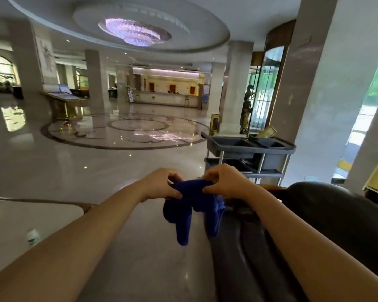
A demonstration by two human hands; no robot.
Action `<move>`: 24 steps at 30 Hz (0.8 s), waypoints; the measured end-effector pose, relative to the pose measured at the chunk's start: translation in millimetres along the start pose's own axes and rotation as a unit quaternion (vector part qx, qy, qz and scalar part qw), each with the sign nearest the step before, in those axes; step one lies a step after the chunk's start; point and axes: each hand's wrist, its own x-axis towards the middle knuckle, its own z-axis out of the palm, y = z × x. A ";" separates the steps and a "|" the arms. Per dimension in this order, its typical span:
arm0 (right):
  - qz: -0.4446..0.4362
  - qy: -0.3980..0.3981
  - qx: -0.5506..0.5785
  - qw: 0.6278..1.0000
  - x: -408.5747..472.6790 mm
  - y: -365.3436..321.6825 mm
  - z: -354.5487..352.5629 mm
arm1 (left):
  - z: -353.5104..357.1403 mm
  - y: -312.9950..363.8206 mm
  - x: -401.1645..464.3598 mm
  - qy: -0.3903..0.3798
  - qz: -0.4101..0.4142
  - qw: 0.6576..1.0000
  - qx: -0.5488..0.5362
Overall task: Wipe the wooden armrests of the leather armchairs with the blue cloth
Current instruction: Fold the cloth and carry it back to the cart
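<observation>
**Blue cloth gripped in both hands above the armchair**

We are holding the blue cloth (192, 205) up in front of us — our left hand (162, 185) is pinching its top edge with closed fingers, and our right hand (224, 182) is doing the same just beside it. The cloth is hanging down in two folds. At four o'clock the dark leather armchair (327, 219) is sitting below our right forearm. At one o'clock a grey cart (249, 149) is standing on the polished floor (74, 166).
</observation>
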 end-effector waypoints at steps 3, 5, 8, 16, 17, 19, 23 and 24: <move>-0.004 -0.014 0.016 1.000 67.6 29.6 7.6 | -21.5 -34.5 55.0 0.004 -0.008 1.000 -0.012; -0.005 -0.024 0.020 0.999 106.3 45.8 12.9 | -35.6 -57.1 87.7 0.006 -0.017 1.000 -0.018; 0.000 -0.028 0.024 0.999 177.5 74.6 20.1 | -64.1 -94.7 151.2 0.001 -0.014 1.000 -0.022; 0.055 0.000 0.030 0.998 350.6 135.2 7.7 | -153.7 -149.7 325.6 -0.028 0.003 1.000 -0.013; 0.063 0.004 0.030 0.998 372.4 146.9 5.6 | -162.5 -156.0 350.9 -0.034 0.006 0.999 -0.012; 0.072 0.009 0.030 0.997 405.4 167.2 1.8 | -172.0 -166.0 391.5 -0.044 0.008 0.999 -0.010; 0.086 0.020 0.025 0.996 473.6 224.9 -1.4 | -178.2 -193.3 480.4 -0.061 0.009 0.998 -0.004; 0.085 0.018 0.026 0.996 490.8 241.6 -3.2 | -179.3 -199.4 503.4 -0.061 0.012 0.998 0.001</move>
